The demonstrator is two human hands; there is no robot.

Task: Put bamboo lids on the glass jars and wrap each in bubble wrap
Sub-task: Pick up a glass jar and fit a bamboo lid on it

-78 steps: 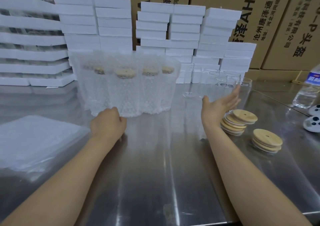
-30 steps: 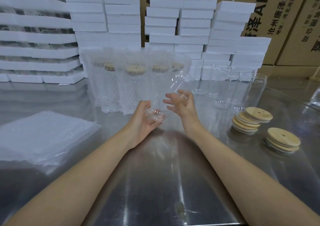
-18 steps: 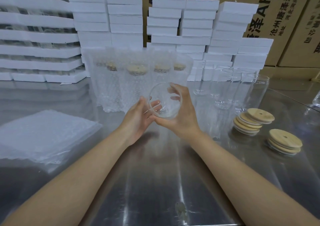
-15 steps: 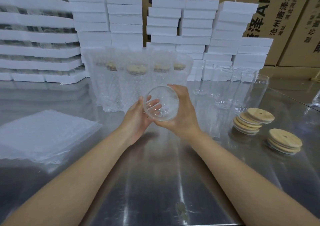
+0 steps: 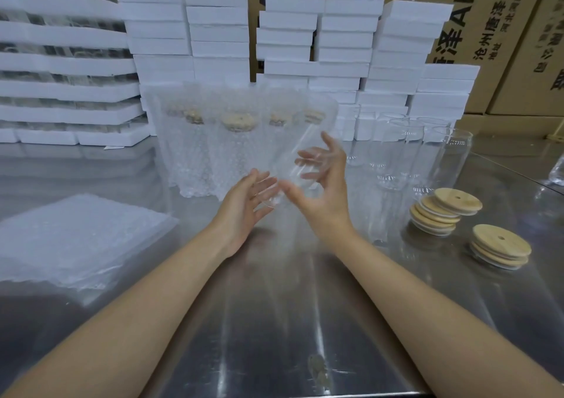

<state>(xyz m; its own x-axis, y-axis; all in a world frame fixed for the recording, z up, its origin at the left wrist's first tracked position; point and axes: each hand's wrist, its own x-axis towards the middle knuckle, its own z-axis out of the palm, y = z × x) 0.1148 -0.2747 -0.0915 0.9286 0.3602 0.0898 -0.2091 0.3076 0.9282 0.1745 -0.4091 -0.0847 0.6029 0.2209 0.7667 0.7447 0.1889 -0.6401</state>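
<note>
A clear glass jar [image 5: 287, 165], blurred and tilted, is up in the air between my two hands above the steel table [image 5: 290, 321]. My left hand [image 5: 244, 208] touches its lower end with fairly straight fingers. My right hand [image 5: 326, 205] cups its side, thumb under it and spread fingers curled behind the glass. Several lidded jars wrapped in bubble wrap [image 5: 232, 141] stand behind my hands. Bare jars [image 5: 406, 153] stand to the right. Two stacks of bamboo lids [image 5: 442, 211] [image 5: 500, 246] lie at the right.
A pile of bubble-wrap sheets [image 5: 76, 239] lies at the left. White foam boxes [image 5: 341, 46] are stacked along the back, with cardboard cartons [image 5: 488, 31] behind them. A plastic bottle [image 5: 558, 171] shows at the right edge.
The jar has turned: its mouth faced me half a second ago, now it lies slanted and blurred. My right fingers have spread out, and my left fingers have straightened.
</note>
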